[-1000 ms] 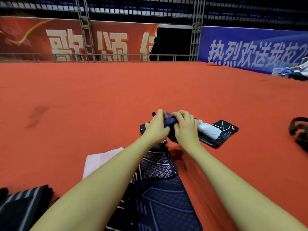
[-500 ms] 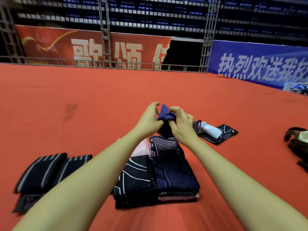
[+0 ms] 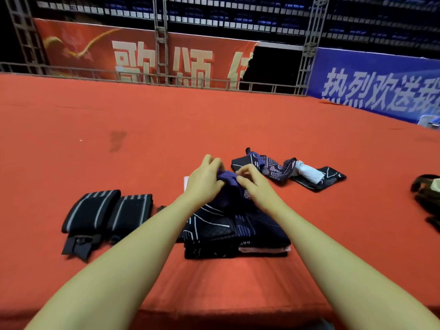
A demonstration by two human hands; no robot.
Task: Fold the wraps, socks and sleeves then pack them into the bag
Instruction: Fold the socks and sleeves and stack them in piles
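Observation:
My left hand (image 3: 204, 181) and my right hand (image 3: 253, 184) both grip a bunched purple and dark sock (image 3: 227, 186), held just above a stack of folded dark patterned sleeves (image 3: 228, 234) with a pink piece at its bottom. Two folded black wraps with grey stripes (image 3: 107, 210) lie to the left of the stack. Behind my right hand, loose dark patterned sleeves (image 3: 281, 169) and a white sock (image 3: 308, 172) lie spread on the red surface. The dark bag (image 3: 426, 196) shows at the right edge, partly cut off.
The red covered surface (image 3: 166, 129) stretches far back to a metal rail (image 3: 142, 77) with red and blue banners behind it. Its front edge runs near my forearms at the bottom of the view.
My hands have come nearer with the purple sock, from over the loose sleeves to above the folded stack. The view has shifted, so the two black wraps are fully in sight.

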